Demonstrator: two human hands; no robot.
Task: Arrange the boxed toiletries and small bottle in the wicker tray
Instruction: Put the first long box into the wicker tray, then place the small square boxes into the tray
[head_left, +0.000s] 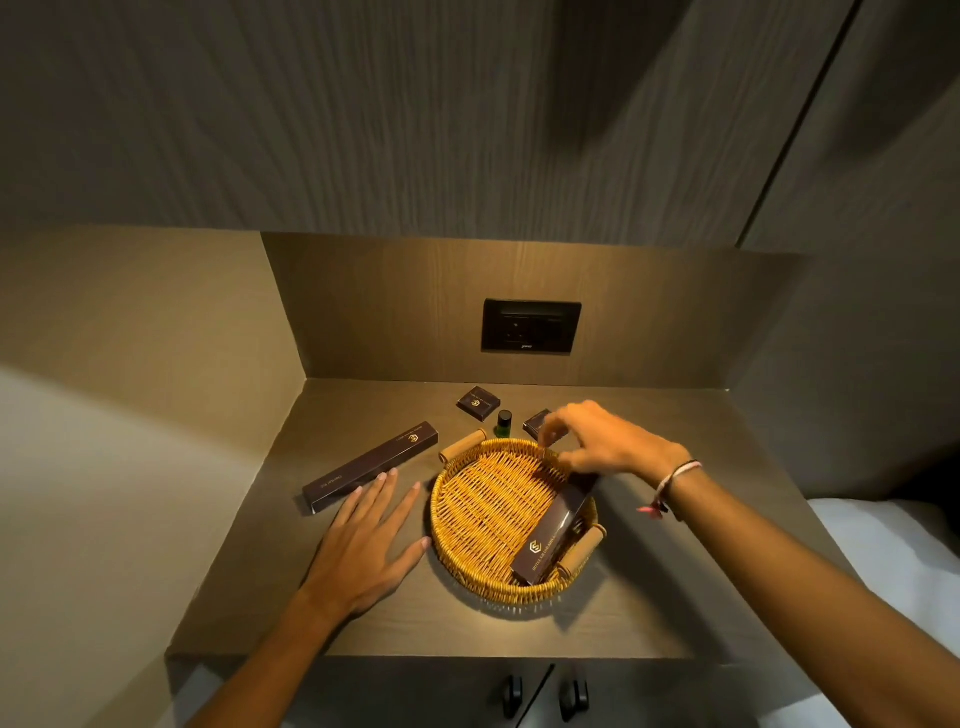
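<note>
A round wicker tray (483, 514) with two wooden handles sits mid-counter. One long dark box (553, 535) leans inside it along the right rim. A second long dark box (371, 465) lies on the counter to the tray's left. Behind the tray stand a small green bottle (503, 423) and a small square dark box (478, 402); another small dark box (536, 423) is partly hidden by my right hand. My left hand (363, 540) rests flat and open beside the tray, fingertips near the long box. My right hand (602, 441) hovers over the tray's far rim, fingers loosely curled, holding nothing visible.
The wooden counter (649, 597) ends in walls at the back and left. A black power socket (530, 326) is set in the back panel. Cabinet handles (543, 693) show below the front edge. White bedding (893, 551) lies to the right.
</note>
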